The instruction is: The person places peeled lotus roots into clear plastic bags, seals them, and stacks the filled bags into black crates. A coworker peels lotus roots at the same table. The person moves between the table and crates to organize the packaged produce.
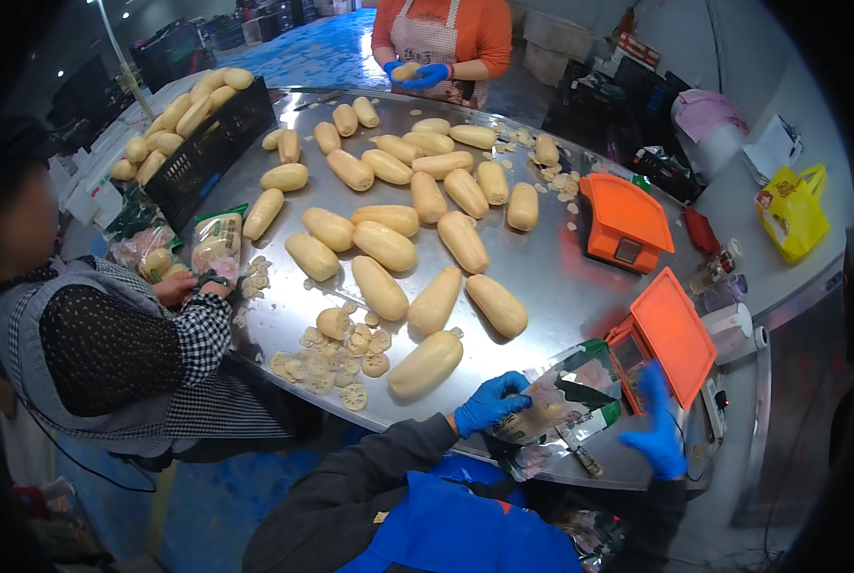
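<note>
My left hand (493, 406), in a blue glove, grips the side of a printed plastic bag (590, 387) with green edges. Pale lotus root shows through the film, though part of that may be print. To the right of the bag, my gloved right hand (655, 426) is raised with its fingers apart and nothing in it. The nearer orange scale (674, 336) stands just beyond that hand. A tool with a wrapped handle (586, 462), perhaps a knife, lies by the bag at the table's edge. Left of my left hand rests a peeled lotus root segment (425, 364).
Many lotus root segments (384, 246) and cut slices (355, 396) cover the steel table (556, 286). Another orange scale (626, 215) stands farther back. At left, a co-worker (112, 336) handles a filled bag (216, 243) near a black crate (219, 150). Another person (441, 43) stands opposite.
</note>
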`<state>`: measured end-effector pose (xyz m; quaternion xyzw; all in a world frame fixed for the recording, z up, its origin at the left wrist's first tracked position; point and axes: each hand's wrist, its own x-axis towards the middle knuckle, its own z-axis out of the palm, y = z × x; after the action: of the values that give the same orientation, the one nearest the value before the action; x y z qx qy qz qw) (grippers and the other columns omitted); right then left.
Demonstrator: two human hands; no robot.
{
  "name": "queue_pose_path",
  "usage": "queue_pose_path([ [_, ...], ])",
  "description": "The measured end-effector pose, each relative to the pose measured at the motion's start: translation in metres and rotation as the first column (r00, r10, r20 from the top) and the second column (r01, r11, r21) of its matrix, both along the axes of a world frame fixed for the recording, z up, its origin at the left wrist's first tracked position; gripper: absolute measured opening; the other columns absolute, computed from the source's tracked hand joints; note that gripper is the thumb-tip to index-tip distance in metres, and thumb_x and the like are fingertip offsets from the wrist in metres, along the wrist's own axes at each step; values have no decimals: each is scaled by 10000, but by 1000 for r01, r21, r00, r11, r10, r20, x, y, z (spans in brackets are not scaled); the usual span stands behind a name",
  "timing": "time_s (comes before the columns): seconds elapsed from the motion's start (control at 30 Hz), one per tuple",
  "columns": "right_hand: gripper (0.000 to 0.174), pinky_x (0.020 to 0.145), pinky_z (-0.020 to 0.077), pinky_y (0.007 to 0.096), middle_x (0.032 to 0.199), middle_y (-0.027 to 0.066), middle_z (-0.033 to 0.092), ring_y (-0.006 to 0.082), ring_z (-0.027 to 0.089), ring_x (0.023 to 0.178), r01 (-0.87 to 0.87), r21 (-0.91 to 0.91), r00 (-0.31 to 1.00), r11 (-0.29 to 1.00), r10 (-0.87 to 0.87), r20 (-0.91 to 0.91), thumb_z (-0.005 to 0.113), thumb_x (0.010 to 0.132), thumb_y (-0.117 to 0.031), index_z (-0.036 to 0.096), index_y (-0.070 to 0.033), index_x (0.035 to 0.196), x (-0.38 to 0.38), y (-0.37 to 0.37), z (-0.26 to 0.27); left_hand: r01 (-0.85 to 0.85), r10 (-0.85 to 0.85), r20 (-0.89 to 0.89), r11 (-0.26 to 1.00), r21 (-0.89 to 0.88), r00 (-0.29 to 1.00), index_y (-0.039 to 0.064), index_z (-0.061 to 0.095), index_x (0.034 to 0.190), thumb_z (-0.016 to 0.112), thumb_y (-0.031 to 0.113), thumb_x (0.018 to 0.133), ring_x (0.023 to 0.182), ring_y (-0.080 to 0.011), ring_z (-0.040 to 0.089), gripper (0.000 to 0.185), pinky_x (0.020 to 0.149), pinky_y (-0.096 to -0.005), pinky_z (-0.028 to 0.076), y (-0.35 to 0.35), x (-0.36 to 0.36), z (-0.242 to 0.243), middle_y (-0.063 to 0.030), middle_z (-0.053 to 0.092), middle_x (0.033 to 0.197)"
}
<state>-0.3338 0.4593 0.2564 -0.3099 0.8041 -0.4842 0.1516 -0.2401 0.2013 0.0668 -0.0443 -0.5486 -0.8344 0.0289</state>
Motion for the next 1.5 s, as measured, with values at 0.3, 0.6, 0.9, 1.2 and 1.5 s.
queue_pose_path([
  [0.3,662,899,501,340,1182,98,575,205,570,1063,118,-309,903,944,28,429,814,695,-73,496,-19,1273,15,-33,-166,-127,66,-189,935,-332,980,48,369,1337,801,290,726,1203,-195,443,787,1006,-340,371,-7,-8,16,-125,457,1301],
  [0.6,451,795,493,306,1060,109,618,171,596,934,106,-220,942,970,-28,333,672,847,-116,515,-45,1263,31,-40,-130,33,-79,-163,962,-270,984,46,617,1151,630,83,858,1021,-177,595,296,914,-319,457,16,-5,49,-93,653,1093],
  [0.9,168,509,405,253,708,1,617,50,508,589,607,-500,731,618,-681,46,638,896,-180,664,-19,936,-48,28,-41,-326,261,-243,903,-280,934,11,496,1269,519,48,887,1171,-211,511,385,990,-331,385,2,-11,130,-119,532,1294],
  [1.2,377,653,525,343,924,138,673,337,647,795,770,-250,123,587,-521,-845,662,720,14,638,-90,1081,-218,126,-54,-440,448,6,880,-177,894,-13,629,994,541,105,921,886,-203,625,164,846,-325,490,-10,30,73,-129,670,999],
  [1.5,547,878,524,334,1191,93,620,263,616,1067,526,-121,208,842,-266,-941,652,714,79,620,-150,1210,-193,128,-82,-462,491,97,859,-219,866,-22,633,954,550,98,910,851,-188,619,153,818,-312,493,-17,45,62,-127,674,970],
])
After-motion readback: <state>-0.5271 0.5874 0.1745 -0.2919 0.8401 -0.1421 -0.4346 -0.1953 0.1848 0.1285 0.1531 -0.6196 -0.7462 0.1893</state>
